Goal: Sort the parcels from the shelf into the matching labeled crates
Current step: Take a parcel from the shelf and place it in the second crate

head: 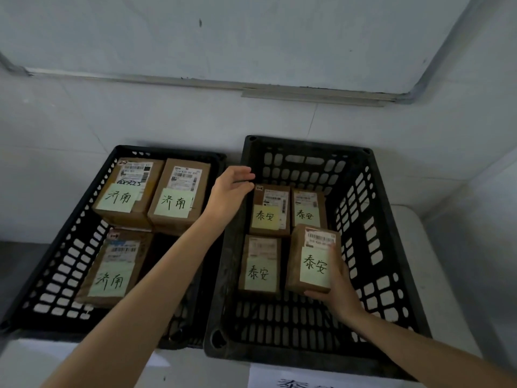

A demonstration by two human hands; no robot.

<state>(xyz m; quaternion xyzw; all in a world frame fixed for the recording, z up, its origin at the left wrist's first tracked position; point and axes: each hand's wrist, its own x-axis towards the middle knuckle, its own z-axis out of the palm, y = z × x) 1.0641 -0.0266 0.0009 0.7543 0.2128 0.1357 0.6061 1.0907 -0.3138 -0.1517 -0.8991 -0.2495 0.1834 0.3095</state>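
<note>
Here right hand (340, 287) grips parcel (313, 259) inside crate (391, 247).

The left crate (156, 151) has bare floor right of its near parcel (112, 270).

A pale tiled wall (140, 121) carries a metal-framed white panel (251, 37) — dim, bluish light throughout.

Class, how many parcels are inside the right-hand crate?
4 parcels: back-left parcel, back-right parcel, front-left parcel, and the front-right parcel, which the right hand grips. Others could hide underneath.
</note>
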